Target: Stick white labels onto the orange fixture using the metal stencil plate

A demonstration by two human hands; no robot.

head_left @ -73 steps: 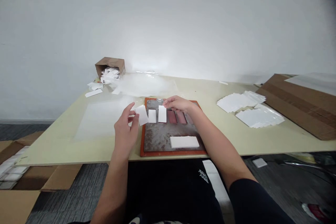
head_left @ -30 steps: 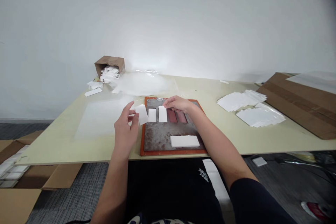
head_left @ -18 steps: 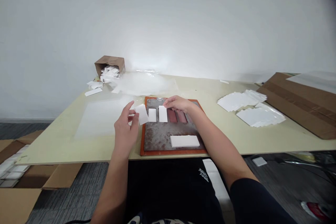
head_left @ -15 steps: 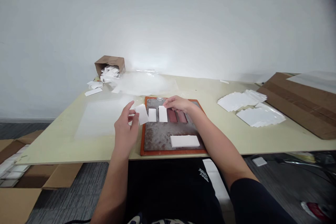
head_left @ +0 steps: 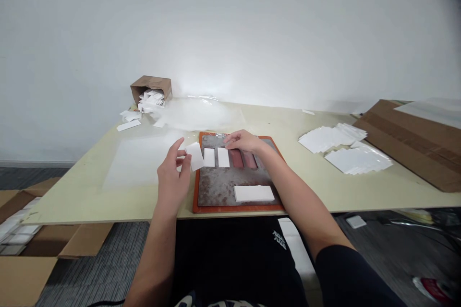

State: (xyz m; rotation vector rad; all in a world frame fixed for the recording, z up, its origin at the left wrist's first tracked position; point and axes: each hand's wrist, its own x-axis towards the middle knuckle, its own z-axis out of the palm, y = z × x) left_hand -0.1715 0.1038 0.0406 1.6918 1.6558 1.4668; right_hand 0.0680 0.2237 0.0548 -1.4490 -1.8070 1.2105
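My left hand [head_left: 175,170] is closed on a few white cards [head_left: 195,156], pinched between thumb and fingers beside the board's left edge. A dark metal plate with cut-out slots [head_left: 216,189] lies on an orange board [head_left: 196,196]. One white card [head_left: 209,157] fills the leftmost slot, and another white card [head_left: 223,157] lies flat in the slot to its right. Just over that second card's top edge is my right hand [head_left: 242,141], its thumb and fingertips slightly apart. Two slots farther right show a reddish base [head_left: 236,158]. A white card stack [head_left: 254,193] rests on the plate's lower right.
Fanned white sheets [head_left: 358,158] and a large cardboard piece [head_left: 414,139] lie on the table's right. A small carton [head_left: 151,84] spills white pieces at the back left, near clear plastic film [head_left: 194,112]. An open box [head_left: 82,240] stands below left.
The second white card has settled flat into its slot, and my right fingers have come off it slightly. My left hand stays nearly still with its cards.
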